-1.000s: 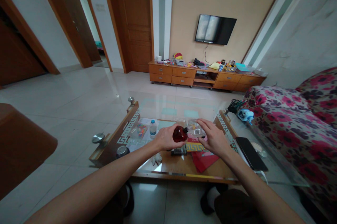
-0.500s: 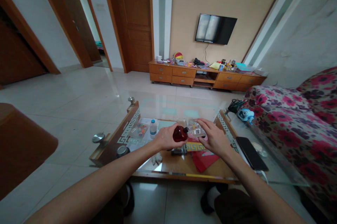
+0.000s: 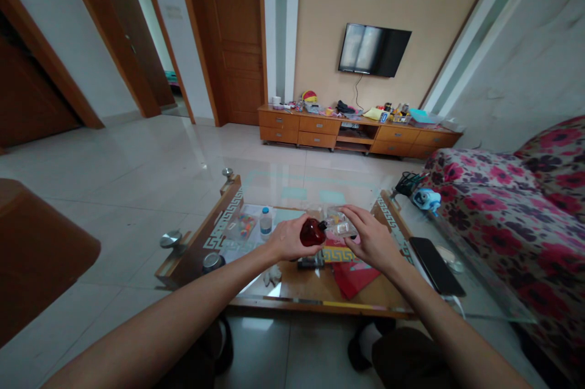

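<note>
My left hand grips a small dark red bottle, tipped on its side with its dark neck pointing right. My right hand holds a small clear container right against the bottle's neck. Both hands hover over the glass-topped coffee table. Below them on the lower shelf lie red paper and a small dark object.
A small white-capped bottle and a packet of coloured bits sit to the left on the table. A black phone lies at the right edge beside the floral sofa. A wooden TV cabinet stands at the far wall.
</note>
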Motion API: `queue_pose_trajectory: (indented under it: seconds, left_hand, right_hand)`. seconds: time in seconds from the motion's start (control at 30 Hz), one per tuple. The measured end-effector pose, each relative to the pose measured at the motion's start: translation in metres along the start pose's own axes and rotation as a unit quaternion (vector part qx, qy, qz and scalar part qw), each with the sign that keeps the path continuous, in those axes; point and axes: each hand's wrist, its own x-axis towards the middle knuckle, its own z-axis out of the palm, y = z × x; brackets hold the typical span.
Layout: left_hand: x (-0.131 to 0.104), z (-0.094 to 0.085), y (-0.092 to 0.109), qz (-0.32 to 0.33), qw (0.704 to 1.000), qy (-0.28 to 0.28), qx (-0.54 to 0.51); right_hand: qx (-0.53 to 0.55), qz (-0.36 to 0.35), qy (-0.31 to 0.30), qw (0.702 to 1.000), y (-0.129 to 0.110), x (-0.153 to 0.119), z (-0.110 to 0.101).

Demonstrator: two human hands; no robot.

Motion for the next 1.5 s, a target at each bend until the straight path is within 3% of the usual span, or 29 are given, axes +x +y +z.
queue_pose_trajectory:
  seconds: [1.5]
  left_hand:
    - [0.0, -0.0004, 0.0014, -0.018, 1.0, -0.008, 0.013]
  right_hand:
    - [-0.004, -0.009, 0.001, 1.0, -0.0021, 0.0018, -0.0026]
